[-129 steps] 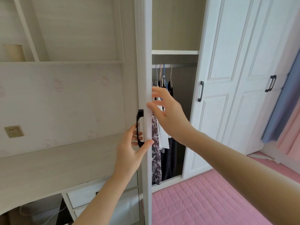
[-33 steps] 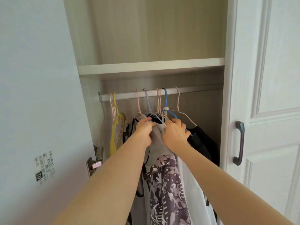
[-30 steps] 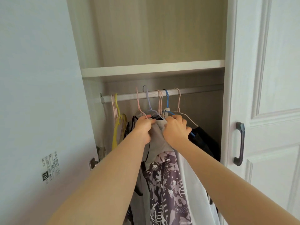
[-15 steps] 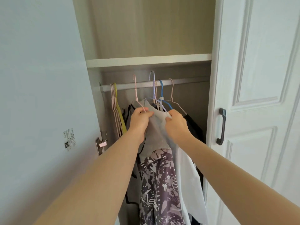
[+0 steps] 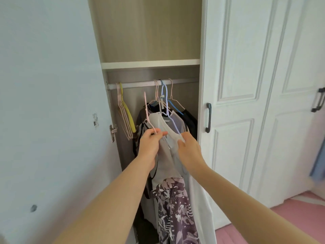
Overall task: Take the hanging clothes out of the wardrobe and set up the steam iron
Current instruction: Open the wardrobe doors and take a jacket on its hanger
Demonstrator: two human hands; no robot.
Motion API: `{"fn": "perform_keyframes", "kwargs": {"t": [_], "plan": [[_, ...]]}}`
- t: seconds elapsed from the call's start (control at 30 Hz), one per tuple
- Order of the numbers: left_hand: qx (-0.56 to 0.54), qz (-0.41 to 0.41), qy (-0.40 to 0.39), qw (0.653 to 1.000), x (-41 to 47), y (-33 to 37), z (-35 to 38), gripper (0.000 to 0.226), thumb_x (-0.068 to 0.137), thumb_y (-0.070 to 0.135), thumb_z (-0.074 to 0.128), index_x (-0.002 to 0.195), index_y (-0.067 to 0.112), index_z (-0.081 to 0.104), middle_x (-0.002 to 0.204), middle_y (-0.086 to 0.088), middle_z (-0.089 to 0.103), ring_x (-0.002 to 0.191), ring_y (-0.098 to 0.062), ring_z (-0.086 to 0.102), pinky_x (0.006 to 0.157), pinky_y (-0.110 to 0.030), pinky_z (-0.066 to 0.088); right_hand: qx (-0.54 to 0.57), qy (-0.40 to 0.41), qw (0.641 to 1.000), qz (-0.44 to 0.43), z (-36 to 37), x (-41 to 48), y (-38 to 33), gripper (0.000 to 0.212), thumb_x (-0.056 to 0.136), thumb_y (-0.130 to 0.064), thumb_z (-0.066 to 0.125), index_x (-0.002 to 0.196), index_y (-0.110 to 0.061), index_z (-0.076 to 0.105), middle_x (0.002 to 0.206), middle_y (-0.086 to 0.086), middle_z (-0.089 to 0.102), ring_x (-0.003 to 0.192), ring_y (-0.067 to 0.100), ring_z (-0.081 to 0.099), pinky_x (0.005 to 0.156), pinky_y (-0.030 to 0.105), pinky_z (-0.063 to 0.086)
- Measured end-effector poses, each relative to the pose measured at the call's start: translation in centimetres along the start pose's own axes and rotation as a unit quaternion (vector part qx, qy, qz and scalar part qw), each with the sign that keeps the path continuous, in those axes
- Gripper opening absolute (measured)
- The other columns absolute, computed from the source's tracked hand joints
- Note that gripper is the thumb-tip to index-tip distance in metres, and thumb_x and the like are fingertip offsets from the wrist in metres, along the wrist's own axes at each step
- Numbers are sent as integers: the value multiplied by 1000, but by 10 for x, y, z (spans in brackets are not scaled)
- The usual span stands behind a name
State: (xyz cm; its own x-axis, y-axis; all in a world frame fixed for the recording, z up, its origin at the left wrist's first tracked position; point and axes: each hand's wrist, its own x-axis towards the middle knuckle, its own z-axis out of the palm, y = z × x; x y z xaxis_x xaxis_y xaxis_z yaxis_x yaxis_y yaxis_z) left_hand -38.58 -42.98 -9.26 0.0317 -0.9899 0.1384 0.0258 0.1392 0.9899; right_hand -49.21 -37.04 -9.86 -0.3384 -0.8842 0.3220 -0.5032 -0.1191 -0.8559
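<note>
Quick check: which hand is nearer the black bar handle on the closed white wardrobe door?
Right. The right hand pinches the pale garment just below-left of the black bar handle; the left hand grips a pink wire hanger farther left.

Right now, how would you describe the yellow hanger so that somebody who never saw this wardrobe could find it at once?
In the open wardrobe, find the white rail under the shelf. At the rail's far left end, apart from the clothes, hang a few empty hangers. The yellow hanger is the only yellow one there, and thicker than its thin pale pink neighbours.
</note>
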Motion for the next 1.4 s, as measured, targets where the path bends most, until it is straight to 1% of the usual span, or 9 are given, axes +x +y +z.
{"fn": "perform_keyframes", "kwargs": {"t": [0.27, 0.37, 0.47, 0.63, 0.77, 0.93, 1.03, 1.23, 1.4], "plan": [[6, -36, -12, 999, -119, 6, -11, 32, 80, 33, 74, 106, 18, 64, 99, 6, 58, 89, -8, 48, 76, -32, 39, 15, -1, 1000, 22, -50, -119, -10, 19, 97, -13, 34, 98, -4, 51, 78, 6, 49, 64, 16, 40, 52, 29, 32], [-39, -65, -32, 997, -160, 8, -21, 32, 74, 33, 80, 93, 11, 65, 86, 2, 55, 88, -17, 50, 84, -38, 45, 5, 4, 1000, 28, -64, -160, -16, 23, 96, -13, 35, 100, -1, 53, 82, 12, 56, 66, 18, 44, 54, 30, 35], [-71, -73, -57, 993, -199, 9, -29, 30, 72, 29, 82, 80, 12, 59, 71, 2, 45, 76, -17, 44, 72, -31, 42, -7, 4, 1000, 29, -73, -198, -24, 22, 95, -13, 37, 93, -1, 55, 84, 12, 60, 67, 19, 48, 55, 30, 37], [-79, -93, -63, 990, -253, 4, -40, 32, 71, 28, 82, 88, 11, 61, 82, -3, 56, 82, -20, 53, 78, -38, 49, -25, -1, 999, 42, -84, -254, -30, 23, 96, -16, 38, 92, -2, 56, 79, 10, 57, 61, 15, 42, 51, 27, 33], [-65, -98, -72, 990, -290, -4, -49, 30, 70, 32, 82, 85, 15, 62, 83, -2, 60, 84, -21, 53, 77, -35, 44, -53, 0, 997, 47, -90, -295, -32, 22, 97, -19, 36, 88, -10, 54, 81, 5, 60, 63, 16, 49, 55, 30, 38], [-61, -90, -103, 989, -330, 2, -68, 27, 94, 30, 57, 93, 5, 68, 89, 2, 76, 80, -10, 62, 76, -26, 45, -86, 13, 996, 36, -95, -343, -37, 20, 98, -22, 37, 86, -19, 52, 80, -3, 58, 71, 14, 53, 62, 33, 42], [-60, -74, -125, 988, -349, 6, -85, 25, 93, 26, 58, 95, 4, 71, 89, -1, 76, 82, -11, 63, 82, -27, 46, -83, 19, 996, 28, -98, -374, -46, 22, 98, -22, 37, 82, -17, 51, 76, -3, 57, 68, 15, 52, 59, 33, 40], [-240, -163, -210, 934, -400, 23, -122, 14, 92, 7, 58, 103, 6, 65, 86, -11, 74, 77, -18, 67, 69, -25, 57, -91, 44, 995, 23, -108, -441, -67, 21, 97, -19, 40, 83, -10, 54, 76, 2, 59, 68, 17, 51, 56, 30, 38], [-307, -202, -284, 886, -445, 33, -159, 30, 92, 0, 52, 122, -1, 58, 111, -11, 71, 97, -23, 70, 77, -28, 59, -71, 43, 996, 26, -114, -501, -86, 21, 97, -18, 43, 84, -8, 56, 78, 9, 61, 61, 13, 45, 49, 22, 35]]}}
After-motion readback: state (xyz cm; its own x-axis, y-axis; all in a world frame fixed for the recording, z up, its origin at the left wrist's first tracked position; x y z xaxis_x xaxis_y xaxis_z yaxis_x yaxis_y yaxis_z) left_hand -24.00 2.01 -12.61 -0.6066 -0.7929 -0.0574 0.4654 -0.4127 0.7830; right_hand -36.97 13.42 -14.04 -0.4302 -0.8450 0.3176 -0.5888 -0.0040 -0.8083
